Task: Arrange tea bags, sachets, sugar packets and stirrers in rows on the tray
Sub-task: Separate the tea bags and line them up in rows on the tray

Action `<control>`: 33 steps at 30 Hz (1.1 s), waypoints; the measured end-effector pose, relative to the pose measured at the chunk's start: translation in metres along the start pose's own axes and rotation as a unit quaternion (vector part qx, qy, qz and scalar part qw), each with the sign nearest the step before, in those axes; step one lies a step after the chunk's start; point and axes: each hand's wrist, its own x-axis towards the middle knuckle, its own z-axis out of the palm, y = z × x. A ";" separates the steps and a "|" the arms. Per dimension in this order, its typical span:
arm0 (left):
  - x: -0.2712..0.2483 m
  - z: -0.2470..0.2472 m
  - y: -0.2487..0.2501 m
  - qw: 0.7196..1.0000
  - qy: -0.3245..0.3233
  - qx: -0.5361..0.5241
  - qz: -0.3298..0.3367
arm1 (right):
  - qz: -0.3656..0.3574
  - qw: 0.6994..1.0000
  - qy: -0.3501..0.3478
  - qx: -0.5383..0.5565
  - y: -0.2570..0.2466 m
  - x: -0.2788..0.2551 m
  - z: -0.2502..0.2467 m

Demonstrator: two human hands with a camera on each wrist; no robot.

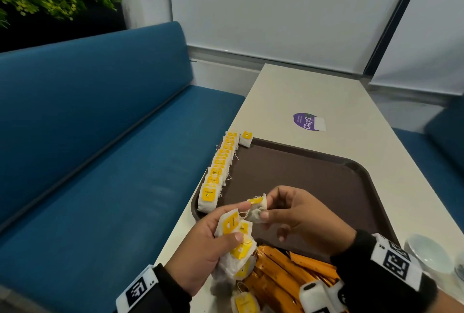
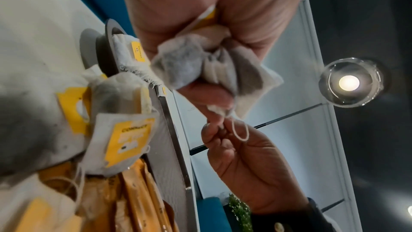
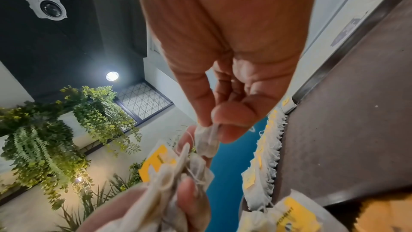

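Note:
A brown tray (image 1: 313, 174) lies on the cream table. A row of several tea bags (image 1: 221, 164) with yellow tags runs along its left rim, seen again as the row of tea bags (image 3: 267, 156) in the right wrist view. My left hand (image 1: 213, 242) grips a bunch of tea bags (image 1: 236, 245) above the tray's near left corner. My right hand (image 1: 288, 214) pinches one tea bag (image 1: 256, 209) between thumb and forefinger, right beside the bunch. That single tea bag (image 3: 206, 142) hangs from the pinch, its string looping back to the bunch. Orange sachets (image 1: 283, 277) lie heaped at the tray's near edge.
A blue bench (image 1: 100, 149) runs along the table's left side. A purple sticker (image 1: 307, 122) sits on the table beyond the tray. A clear glass cup (image 1: 429, 255) stands near the right wrist. More tea bags (image 1: 243, 302) lie at the near edge.

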 end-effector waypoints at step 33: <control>0.023 -0.061 -0.012 0.999 0.019 -0.015 -0.042 | 0.080 0.965 0.216 -0.127 -0.011 0.264 -0.046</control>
